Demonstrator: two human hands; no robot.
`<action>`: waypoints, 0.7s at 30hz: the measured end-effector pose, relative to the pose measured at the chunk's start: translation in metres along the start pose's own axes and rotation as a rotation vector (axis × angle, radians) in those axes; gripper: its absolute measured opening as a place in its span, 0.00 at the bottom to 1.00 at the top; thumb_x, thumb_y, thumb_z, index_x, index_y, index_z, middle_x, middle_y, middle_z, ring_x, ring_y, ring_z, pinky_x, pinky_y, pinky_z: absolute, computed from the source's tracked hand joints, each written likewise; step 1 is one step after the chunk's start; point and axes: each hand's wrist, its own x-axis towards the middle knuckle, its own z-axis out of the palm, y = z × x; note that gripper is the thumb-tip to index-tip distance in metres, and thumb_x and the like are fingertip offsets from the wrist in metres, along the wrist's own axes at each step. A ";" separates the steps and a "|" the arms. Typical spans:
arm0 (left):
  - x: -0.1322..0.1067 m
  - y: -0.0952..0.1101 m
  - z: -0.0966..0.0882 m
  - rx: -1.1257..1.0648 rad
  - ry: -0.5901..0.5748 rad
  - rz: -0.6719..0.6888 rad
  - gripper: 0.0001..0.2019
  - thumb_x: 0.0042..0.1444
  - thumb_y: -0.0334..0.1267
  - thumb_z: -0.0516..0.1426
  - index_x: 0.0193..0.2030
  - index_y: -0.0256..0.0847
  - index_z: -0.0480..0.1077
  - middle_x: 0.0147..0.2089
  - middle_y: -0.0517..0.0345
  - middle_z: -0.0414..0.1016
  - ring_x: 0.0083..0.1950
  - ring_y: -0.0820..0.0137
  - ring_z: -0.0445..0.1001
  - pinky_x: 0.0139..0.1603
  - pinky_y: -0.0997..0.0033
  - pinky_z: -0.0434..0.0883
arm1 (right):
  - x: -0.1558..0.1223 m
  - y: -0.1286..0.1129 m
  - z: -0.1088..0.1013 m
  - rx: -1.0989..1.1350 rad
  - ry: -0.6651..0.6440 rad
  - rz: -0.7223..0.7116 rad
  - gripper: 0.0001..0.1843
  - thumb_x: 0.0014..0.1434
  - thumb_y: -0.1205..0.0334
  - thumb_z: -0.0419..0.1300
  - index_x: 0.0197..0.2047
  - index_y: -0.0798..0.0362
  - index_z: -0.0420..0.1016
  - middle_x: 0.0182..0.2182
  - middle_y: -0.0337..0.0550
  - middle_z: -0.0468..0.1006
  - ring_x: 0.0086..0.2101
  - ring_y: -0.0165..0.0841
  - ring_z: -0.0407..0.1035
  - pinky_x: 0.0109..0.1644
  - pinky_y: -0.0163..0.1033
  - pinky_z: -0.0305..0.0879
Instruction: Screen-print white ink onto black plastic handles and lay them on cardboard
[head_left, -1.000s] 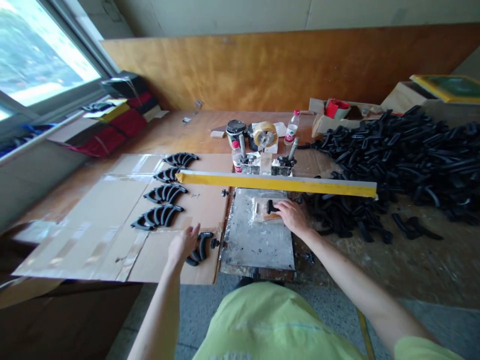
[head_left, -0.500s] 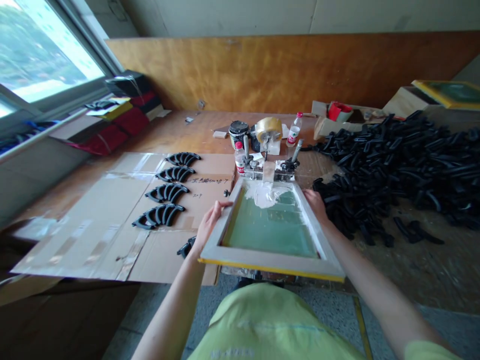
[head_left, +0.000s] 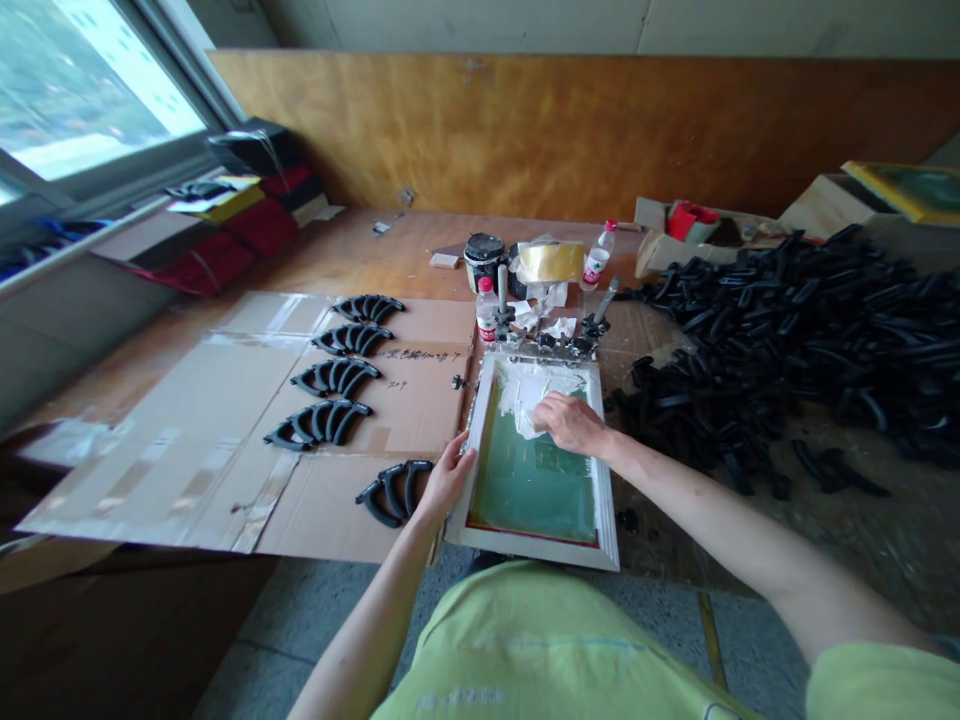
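A screen printing frame (head_left: 534,549) with green mesh lies low in front of me, hinged at its far end to a metal clamp (head_left: 547,347). White ink (head_left: 514,385) is smeared over the far part of the mesh. My left hand (head_left: 450,475) grips the frame's left side. My right hand (head_left: 574,425) is closed over the mesh at the ink, on what appears to be a small squeegee (head_left: 537,418), mostly hidden by the fingers. Left of the frame, a few curved black pieces (head_left: 396,492) lie on the cardboard, close to my left forearm.
Several rows of curved black parts (head_left: 319,424) lie on the flattened cardboard (head_left: 187,440). A large heap of black parts (head_left: 787,340) covers the right side. Behind the clamp stand an ink tub (head_left: 484,262), a tape roll (head_left: 551,263) and two bottles (head_left: 598,255).
The frame's near end has come down, from raised to low. My right hand has left the frame's right side and closed over the ink, where the squeegee was leaning. My left hand stays on the frame.
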 end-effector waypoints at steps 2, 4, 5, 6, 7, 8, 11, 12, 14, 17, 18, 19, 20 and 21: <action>-0.002 0.002 0.001 -0.019 0.004 -0.006 0.33 0.49 0.52 0.62 0.61 0.43 0.66 0.42 0.53 0.79 0.39 0.66 0.76 0.39 0.72 0.72 | -0.013 0.000 -0.005 0.048 -0.047 -0.147 0.10 0.54 0.75 0.54 0.36 0.55 0.74 0.34 0.48 0.76 0.41 0.38 0.67 0.43 0.39 0.61; -0.003 0.005 0.001 -0.042 0.015 -0.025 0.33 0.48 0.52 0.63 0.60 0.43 0.67 0.41 0.53 0.79 0.37 0.67 0.76 0.38 0.72 0.71 | -0.014 0.003 -0.012 0.092 -0.093 -0.187 0.07 0.54 0.72 0.56 0.34 0.53 0.74 0.33 0.45 0.76 0.39 0.37 0.68 0.42 0.38 0.61; -0.003 0.007 0.002 -0.053 0.019 -0.037 0.33 0.47 0.52 0.63 0.60 0.42 0.68 0.40 0.54 0.79 0.36 0.67 0.76 0.37 0.73 0.71 | -0.012 0.004 -0.013 0.108 -0.093 -0.159 0.06 0.54 0.70 0.57 0.33 0.52 0.74 0.32 0.44 0.76 0.38 0.37 0.68 0.41 0.38 0.61; -0.004 0.008 0.002 -0.063 0.020 -0.049 0.33 0.47 0.52 0.64 0.60 0.42 0.68 0.38 0.54 0.79 0.35 0.67 0.75 0.36 0.73 0.71 | -0.010 0.004 -0.013 0.117 -0.068 -0.110 0.05 0.55 0.69 0.57 0.32 0.52 0.74 0.32 0.43 0.76 0.37 0.36 0.68 0.40 0.38 0.61; -0.004 0.009 0.002 -0.072 0.020 -0.058 0.34 0.46 0.52 0.64 0.60 0.42 0.67 0.37 0.55 0.79 0.34 0.68 0.75 0.35 0.73 0.71 | -0.008 0.003 -0.011 0.119 -0.022 -0.060 0.06 0.55 0.70 0.57 0.33 0.52 0.74 0.32 0.44 0.76 0.37 0.37 0.68 0.40 0.38 0.62; -0.005 0.010 0.002 -0.080 0.019 -0.064 0.35 0.46 0.52 0.64 0.60 0.42 0.67 0.36 0.55 0.78 0.33 0.68 0.75 0.34 0.73 0.70 | -0.009 0.001 -0.007 0.115 0.035 -0.027 0.08 0.55 0.71 0.56 0.34 0.53 0.75 0.34 0.45 0.76 0.38 0.37 0.68 0.42 0.39 0.62; -0.006 0.011 0.001 -0.095 0.008 -0.066 0.36 0.46 0.53 0.64 0.61 0.42 0.66 0.36 0.56 0.78 0.32 0.69 0.75 0.33 0.73 0.70 | -0.020 -0.006 0.010 0.105 0.141 -0.081 0.15 0.54 0.76 0.52 0.42 0.55 0.75 0.40 0.49 0.77 0.45 0.39 0.66 0.48 0.42 0.63; -0.006 0.011 0.001 -0.095 0.005 -0.064 0.36 0.46 0.53 0.64 0.61 0.42 0.66 0.36 0.55 0.78 0.32 0.69 0.75 0.33 0.73 0.71 | -0.025 -0.008 0.014 0.110 0.139 -0.121 0.16 0.54 0.76 0.52 0.43 0.56 0.75 0.41 0.49 0.77 0.46 0.39 0.66 0.49 0.42 0.63; -0.008 0.014 0.002 -0.084 -0.003 -0.065 0.36 0.46 0.53 0.64 0.61 0.42 0.65 0.37 0.54 0.78 0.33 0.68 0.76 0.33 0.73 0.71 | -0.029 -0.009 0.014 0.128 0.115 -0.142 0.14 0.56 0.74 0.54 0.43 0.54 0.76 0.39 0.47 0.77 0.44 0.38 0.68 0.48 0.40 0.64; -0.013 0.028 0.001 -0.078 -0.030 -0.083 0.36 0.47 0.52 0.63 0.62 0.42 0.63 0.36 0.54 0.78 0.31 0.67 0.76 0.31 0.72 0.71 | -0.009 -0.002 -0.003 0.143 0.134 -0.004 0.13 0.59 0.66 0.58 0.47 0.49 0.75 0.38 0.42 0.78 0.40 0.36 0.70 0.44 0.38 0.65; -0.016 0.036 0.001 -0.082 -0.045 -0.090 0.37 0.47 0.52 0.63 0.63 0.42 0.62 0.35 0.55 0.78 0.31 0.67 0.76 0.30 0.72 0.71 | 0.003 0.002 -0.011 0.137 0.153 0.064 0.17 0.59 0.63 0.60 0.52 0.47 0.73 0.39 0.41 0.78 0.39 0.35 0.70 0.43 0.37 0.65; -0.020 0.046 -0.001 -0.088 -0.062 -0.092 0.38 0.47 0.52 0.63 0.64 0.43 0.61 0.34 0.56 0.78 0.30 0.67 0.75 0.29 0.72 0.70 | 0.015 0.008 -0.021 0.126 0.176 0.132 0.22 0.58 0.61 0.62 0.57 0.44 0.70 0.41 0.40 0.78 0.39 0.35 0.70 0.43 0.37 0.65; -0.023 0.058 -0.002 -0.097 -0.082 -0.090 0.38 0.47 0.52 0.64 0.64 0.45 0.61 0.34 0.56 0.78 0.29 0.67 0.75 0.28 0.73 0.70 | 0.025 0.016 -0.030 0.112 0.198 0.194 0.27 0.57 0.60 0.63 0.60 0.42 0.66 0.42 0.40 0.78 0.39 0.36 0.71 0.42 0.37 0.65; -0.027 0.070 -0.004 -0.104 -0.096 -0.077 0.38 0.47 0.53 0.63 0.64 0.45 0.62 0.34 0.57 0.78 0.28 0.68 0.74 0.27 0.73 0.69 | 0.033 0.025 -0.039 0.101 0.225 0.251 0.30 0.57 0.59 0.63 0.62 0.41 0.64 0.42 0.40 0.78 0.38 0.36 0.71 0.42 0.38 0.65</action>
